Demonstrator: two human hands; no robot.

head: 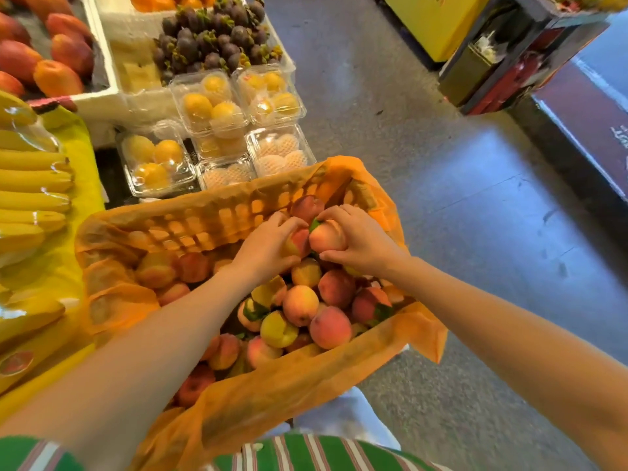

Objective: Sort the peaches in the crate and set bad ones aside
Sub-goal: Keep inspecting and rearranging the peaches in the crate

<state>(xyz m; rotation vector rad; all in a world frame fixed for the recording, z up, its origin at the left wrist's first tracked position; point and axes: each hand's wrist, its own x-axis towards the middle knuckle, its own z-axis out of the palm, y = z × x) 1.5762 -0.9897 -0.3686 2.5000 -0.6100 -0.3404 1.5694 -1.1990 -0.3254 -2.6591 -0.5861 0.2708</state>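
Grey concrete floor runs along the right of a fruit stall. The crate, lined with an orange plastic bag, sits at the stall's near edge with peaches heaped in its right half. Both hands work at the crate's far right corner, above the heap. The left hand curls its fingers over a redder peach, gripping it from the left. The right hand clasps a paler peach from the right, thumb below and fingers over the top. The two fruits touch side by side between the hands.

Peaches are round, so there is no long axis to speak of, but a green leaf on the paler one points up and far, marking its stem end. The right hand is nearer the crate's right rim, so a reject would probably leave that way; no set-aside spot is evident.

Bananas on the left carry a red oval sticker, and a dark carton at far right bears white lettering. Both are too blurred to read.
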